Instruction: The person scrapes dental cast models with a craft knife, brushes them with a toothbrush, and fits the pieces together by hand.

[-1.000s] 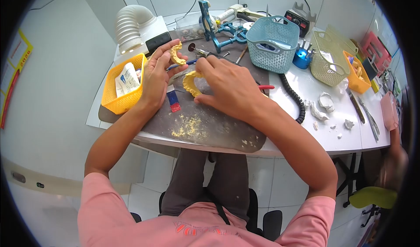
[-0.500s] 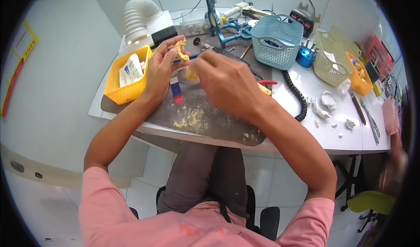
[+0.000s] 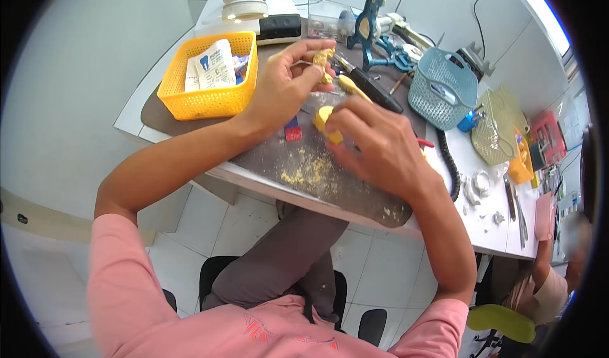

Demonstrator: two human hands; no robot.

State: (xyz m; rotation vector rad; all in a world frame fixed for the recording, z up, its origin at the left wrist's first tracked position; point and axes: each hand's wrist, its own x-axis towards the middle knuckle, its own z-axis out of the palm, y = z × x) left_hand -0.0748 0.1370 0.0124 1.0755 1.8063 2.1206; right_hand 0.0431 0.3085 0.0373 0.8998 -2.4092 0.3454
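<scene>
My left hand (image 3: 295, 79), raised over the bench, pinches a small yellow arch-shaped dental cast piece (image 3: 323, 63) between thumb and fingers. Lower and to the right, my right hand (image 3: 377, 142) has its thumb and fingertips curled at a chunkier yellow dental cast (image 3: 326, 122), close above the mat. A blue, white and red block (image 3: 292, 131) lies just left of that cast. Beyond my right hand are a brush with a yellowish handle (image 3: 353, 86) and a black handpiece (image 3: 375, 89). Yellow crumbs (image 3: 311, 173) are scattered on the dark mat (image 3: 266, 154).
A yellow basket (image 3: 206, 104) with packets stands left, beneath a white hose (image 3: 245, 0). A blue articulator (image 3: 369, 31) and a blue basket (image 3: 443, 85) are at the back. White plaster pieces (image 3: 482, 183) and a knife (image 3: 510, 196) lie right, near another person's arm (image 3: 542, 260).
The view has turned, so the bench appears rotated. My right hand has come away from the left one and its fingers are now at the chunky cast. My left hand keeps its piece.
</scene>
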